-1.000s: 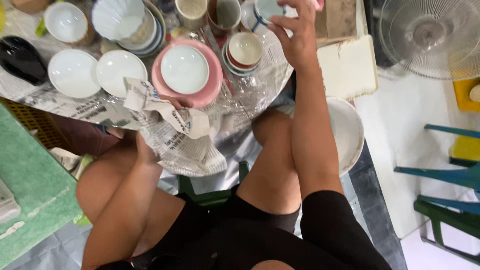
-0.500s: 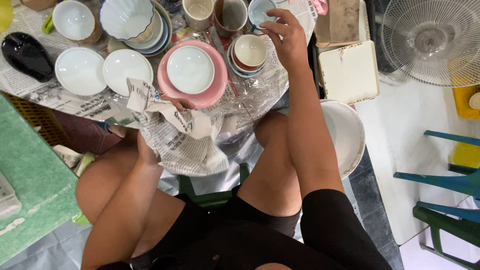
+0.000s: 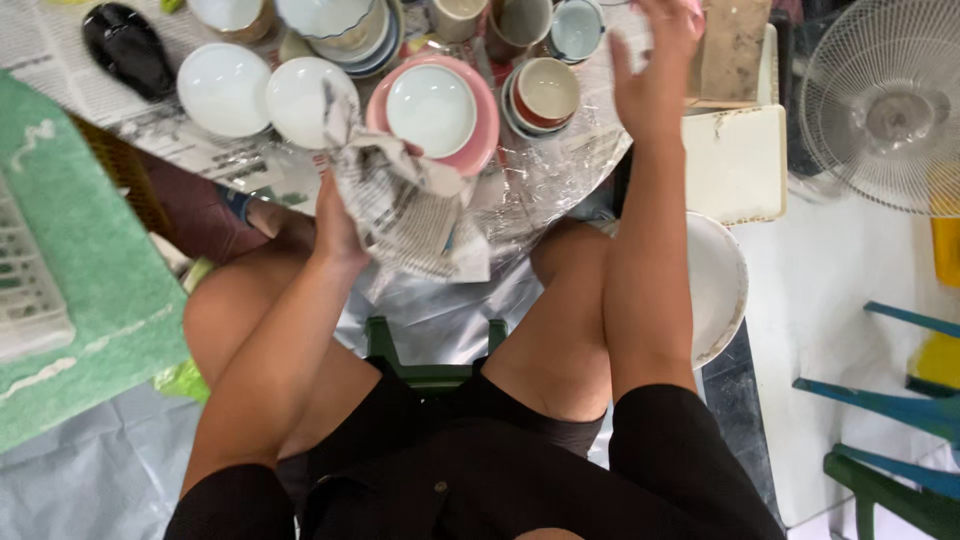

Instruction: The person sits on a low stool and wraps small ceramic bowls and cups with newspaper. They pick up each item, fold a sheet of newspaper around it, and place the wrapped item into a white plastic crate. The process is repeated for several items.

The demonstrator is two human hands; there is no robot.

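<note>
— Since the earlier frames, both hands have shifted: the right hand (image 3: pixel 655 75) has lifted off the small bowls and now hangs in the air over the far right of the table (image 3: pixel 560 175), and the left hand (image 3: pixel 340 215) has carried the crumpled newspaper (image 3: pixel 405 205) farther from the lap, up to the pink plate (image 3: pixel 478 150).

— How do the hands stand?

— Left hand is closed around the newspaper wad, gripping it from the near-left side. Right hand is spread, fingers loosely apart, holding nothing.

— Count the dishes for me.

— Two plain white bowls (image 3: pixel 225 88) side by side at the left, one white bowl (image 3: pixel 430 108) sitting in the pink plate, one red-and-white bowl (image 3: pixel 545 92) on a short stack to its right, one black dish (image 3: pixel 128 48) far left. Along the far edge there are more cups and a stack of plates, cut off by the frame, so I cannot count those.

— Any room to move?

— Little on the table; dishes stand close together, and its near edge, covered in clear plastic, ends just above the knees. Right of the table are a cream board (image 3: pixel 735 165), a large white basin (image 3: pixel 715 285) by the right knee and a fan (image 3: pixel 885 100). A green mat (image 3: pixel 90 290) lies at the left.

— And the newspaper itself?

— Grey printed sheet, heavily creased, bunched into a loose wad, its far tip overlapping the right-hand one of the two white bowls and touching the pink plate's rim.
</note>
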